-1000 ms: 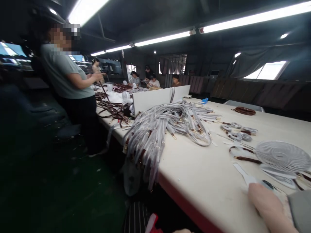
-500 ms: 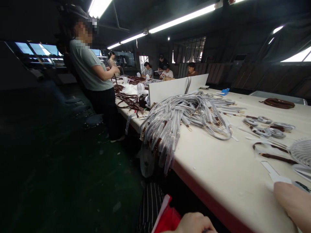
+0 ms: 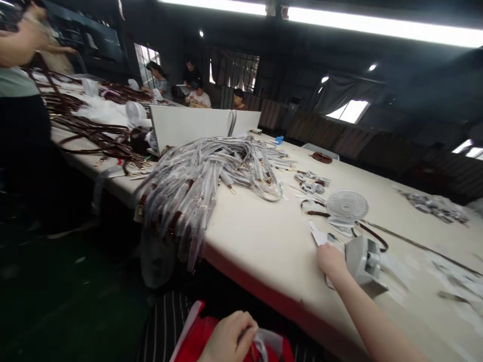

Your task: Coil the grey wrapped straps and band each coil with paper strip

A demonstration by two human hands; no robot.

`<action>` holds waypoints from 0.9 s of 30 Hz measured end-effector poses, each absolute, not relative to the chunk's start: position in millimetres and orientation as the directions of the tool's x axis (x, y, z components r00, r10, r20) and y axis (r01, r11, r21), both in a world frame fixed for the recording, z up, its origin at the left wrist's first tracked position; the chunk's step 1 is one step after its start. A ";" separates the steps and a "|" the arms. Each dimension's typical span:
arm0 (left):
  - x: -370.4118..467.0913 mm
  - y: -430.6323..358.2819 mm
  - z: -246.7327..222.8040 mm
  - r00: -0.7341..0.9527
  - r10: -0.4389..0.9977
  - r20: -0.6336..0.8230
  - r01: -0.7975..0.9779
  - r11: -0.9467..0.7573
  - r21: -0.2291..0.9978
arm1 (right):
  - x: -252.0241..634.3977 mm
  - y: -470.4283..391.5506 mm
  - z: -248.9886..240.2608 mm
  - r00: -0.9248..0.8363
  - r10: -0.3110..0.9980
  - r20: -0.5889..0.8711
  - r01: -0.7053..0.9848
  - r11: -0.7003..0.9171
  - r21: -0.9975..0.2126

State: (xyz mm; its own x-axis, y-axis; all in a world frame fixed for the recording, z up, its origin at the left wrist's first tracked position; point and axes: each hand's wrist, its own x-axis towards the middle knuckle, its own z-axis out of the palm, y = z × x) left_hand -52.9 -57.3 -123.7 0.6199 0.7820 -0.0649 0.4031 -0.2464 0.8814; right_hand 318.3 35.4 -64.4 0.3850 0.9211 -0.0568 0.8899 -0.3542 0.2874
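Note:
My left hand (image 3: 231,336) is closed over my lap. A dark end shows between its thumb and fingers, and a greyish plastic-covered strap (image 3: 263,344) comes out beside it, above red cloth (image 3: 196,338). My right hand (image 3: 332,261) reaches over the table, back side up, its fingertips hidden. It touches or covers the near end of a white paper slip (image 3: 317,233). Just right of it stands a grey dispenser-like device (image 3: 363,261). Beyond are a round white fan (image 3: 347,205) and a brown strap (image 3: 317,213).
A large heap of plastic-sleeved straps (image 3: 196,176) hangs over the edge of the white table (image 3: 256,241). Coiled straps (image 3: 311,182) lie farther back. Behind the heap rises a white divider board (image 3: 192,123). A person (image 3: 22,95) stands at left; several others sit at the far end.
The view has swung to the right, bringing my right forearm, the whole fan and the grey device into sight. My left hand stays closed over the red cloth.

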 end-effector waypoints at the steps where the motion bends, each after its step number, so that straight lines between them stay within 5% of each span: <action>1: -52.8 -56.8 -124.9 0.626 0.777 -0.072 0.401 -0.242 0.883 | 319.7 33.1 -64.7 0.394 0.918 -0.044 0.883 -0.364 0.295; 10: -43.1 -53.4 -126.3 0.650 0.753 -0.099 0.401 -0.229 0.887 | 304.9 7.9 -67.1 0.359 0.930 0.084 0.884 -0.367 0.288; 15: -40.4 -51.9 -121.3 0.654 0.748 -0.111 0.402 -0.220 0.889 | 298.2 17.9 -75.4 0.360 0.933 0.029 0.902 -0.355 0.245; 22: -41.6 -51.6 -113.7 0.624 0.768 -0.144 0.429 -0.183 0.884 | 274.9 2.7 -82.1 0.101 0.995 -0.001 0.990 -0.101 0.095; 27: -41.8 -51.7 -112.7 0.626 0.766 -0.147 0.432 -0.184 0.883 | 274.3 -10.0 -97.5 0.133 0.986 0.101 0.991 -0.132 -0.018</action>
